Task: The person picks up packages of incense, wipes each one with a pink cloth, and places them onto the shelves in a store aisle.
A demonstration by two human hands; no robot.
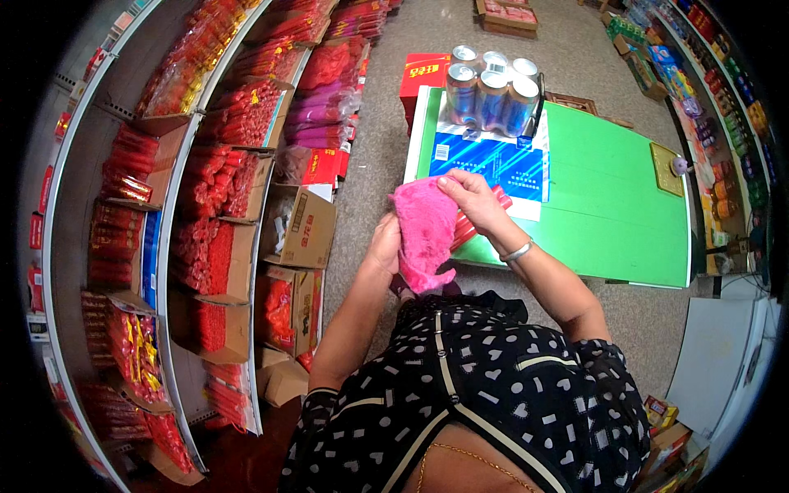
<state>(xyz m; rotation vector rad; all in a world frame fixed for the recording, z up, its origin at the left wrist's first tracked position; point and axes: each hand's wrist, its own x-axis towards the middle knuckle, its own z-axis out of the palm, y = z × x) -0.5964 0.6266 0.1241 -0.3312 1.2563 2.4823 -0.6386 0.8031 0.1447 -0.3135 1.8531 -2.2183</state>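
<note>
A pink fuzzy cloth hangs between my two hands, in front of my body and beside the green table's near left corner. My left hand grips its left edge, the fingers partly hidden behind it. My right hand pinches its upper right corner between thumb and fingers. Red stick-like items in clear wrap lie on the green table, partly covered by the cloth and my right hand. Beyond them, a shrink-wrapped pack of drink cans stands on a flattened blue and white carton.
Shelves at the left hold cardboard boxes and many red packages. A red box stands behind the table. A yellow tray lies at the table's right end. Shelves of bottles line the far right, above a white chest.
</note>
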